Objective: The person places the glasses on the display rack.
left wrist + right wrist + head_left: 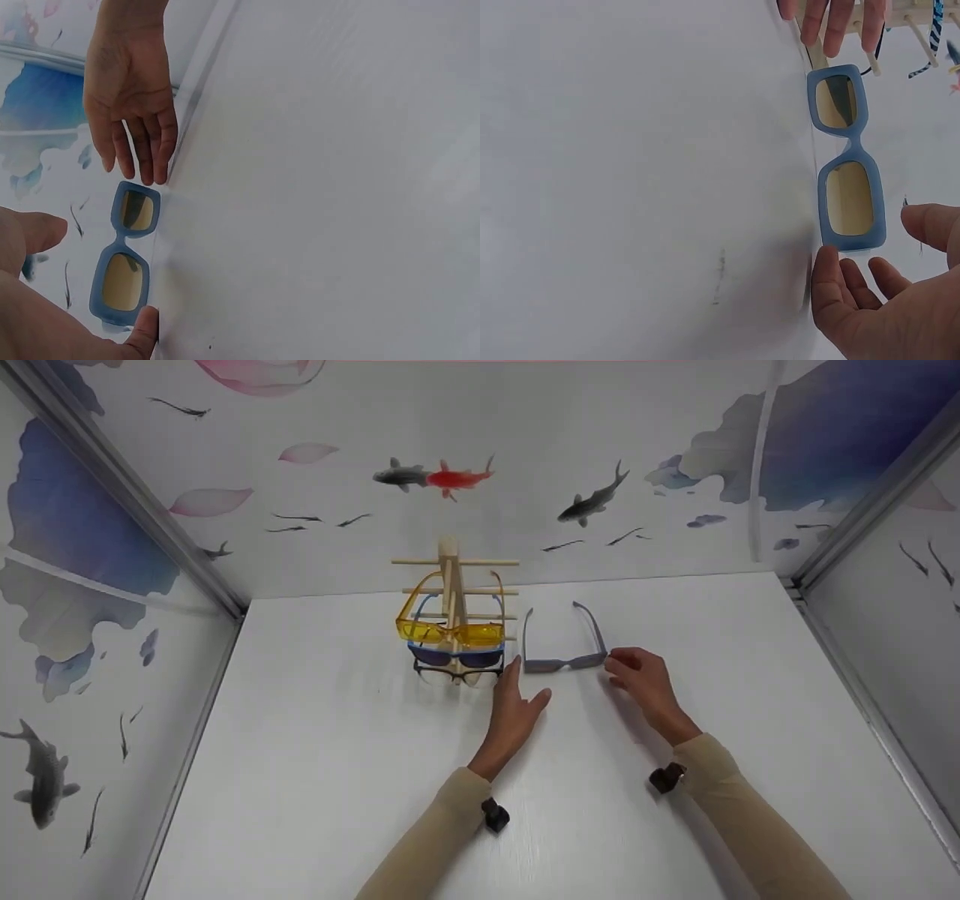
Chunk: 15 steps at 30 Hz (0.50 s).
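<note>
Blue-framed sunglasses (pixel 565 664) with brownish lenses rest on the white table, temples unfolded toward the back. My right hand (pixel 646 684) is at their right end; in the right wrist view its fingertips (pixel 826 261) are at the frame's edge, the thumb standing apart. On the other side is my left hand (pixel 513 718), fingers extended and thumb spread, between the sunglasses and a wooden eyewear rack (pixel 448 556). In the left wrist view, one left fingertip (pixel 148 324) comes close to the frame; contact is unclear. Neither hand grips the sunglasses.
The rack carries yellow glasses (pixel 480 634), blue dark-lensed sunglasses (pixel 456 658) and dark-rimmed clear glasses (pixel 425 668). Its upper pegs (pixel 491 562) stick out bare. Panels printed with fish and petals (pixel 457 478) enclose the table (pixel 315 780) at the back and both sides.
</note>
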Available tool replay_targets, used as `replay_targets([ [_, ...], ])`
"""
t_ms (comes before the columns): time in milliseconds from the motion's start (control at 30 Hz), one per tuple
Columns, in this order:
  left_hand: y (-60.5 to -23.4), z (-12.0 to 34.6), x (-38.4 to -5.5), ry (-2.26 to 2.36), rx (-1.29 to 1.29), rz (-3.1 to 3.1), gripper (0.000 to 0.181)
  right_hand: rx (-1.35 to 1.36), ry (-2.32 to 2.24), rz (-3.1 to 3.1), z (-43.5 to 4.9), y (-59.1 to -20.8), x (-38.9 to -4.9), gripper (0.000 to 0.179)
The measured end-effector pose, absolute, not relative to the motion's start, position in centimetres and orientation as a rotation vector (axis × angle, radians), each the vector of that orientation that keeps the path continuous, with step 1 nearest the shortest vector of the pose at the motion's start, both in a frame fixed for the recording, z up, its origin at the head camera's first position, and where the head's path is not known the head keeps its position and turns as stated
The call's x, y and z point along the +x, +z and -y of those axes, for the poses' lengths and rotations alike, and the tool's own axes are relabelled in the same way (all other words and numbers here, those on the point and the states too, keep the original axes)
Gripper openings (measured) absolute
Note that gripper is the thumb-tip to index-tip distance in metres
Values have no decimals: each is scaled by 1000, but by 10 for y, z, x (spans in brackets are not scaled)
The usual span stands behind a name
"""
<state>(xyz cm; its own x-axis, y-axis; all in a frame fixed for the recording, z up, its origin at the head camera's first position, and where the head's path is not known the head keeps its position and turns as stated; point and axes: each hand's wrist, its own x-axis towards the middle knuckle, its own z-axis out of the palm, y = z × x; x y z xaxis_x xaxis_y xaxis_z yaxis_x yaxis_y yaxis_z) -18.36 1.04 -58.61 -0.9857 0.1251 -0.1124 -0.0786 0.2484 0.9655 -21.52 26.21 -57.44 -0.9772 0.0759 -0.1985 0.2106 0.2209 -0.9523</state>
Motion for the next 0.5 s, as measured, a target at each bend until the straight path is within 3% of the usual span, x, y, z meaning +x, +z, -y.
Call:
replay_targets([
  [500,-590,-22,-201,1850,108,-2434,76,334,-1725,-2481,-252,-573,-232,48],
])
